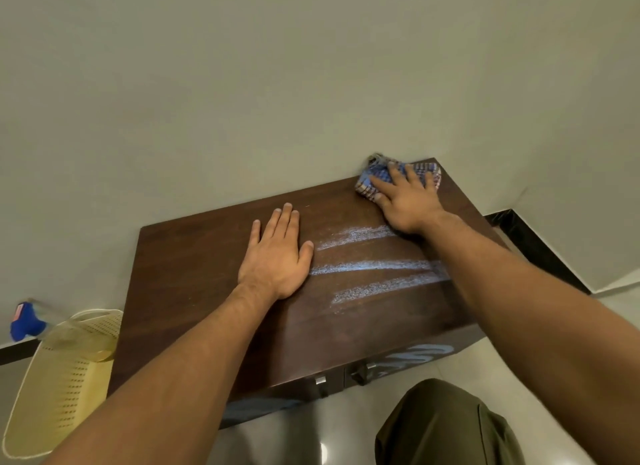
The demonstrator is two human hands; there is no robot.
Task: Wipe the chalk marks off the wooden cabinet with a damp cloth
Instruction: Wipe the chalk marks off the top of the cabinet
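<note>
Presses the checked cloth [398,175] under flat, spread right hand [407,203] at the cabinet [207,274] top's far right corner, seemingly poised to sweep back across three chalk marks [370,265] mid-top. Rests left hand [277,253] open and empty on the cabinet top beside them, probably bracing.

The cabinet [194,274] stands against the wall [242,83]. The cloth [365,182] lies at the top's far right corner, under the right hand [405,204]. The left hand [277,256] lies flat mid-top, with chalk marks [374,267] just right of it. A basket [62,378] stands left of the cabinet, with a bottle [22,320] behind it.
</note>
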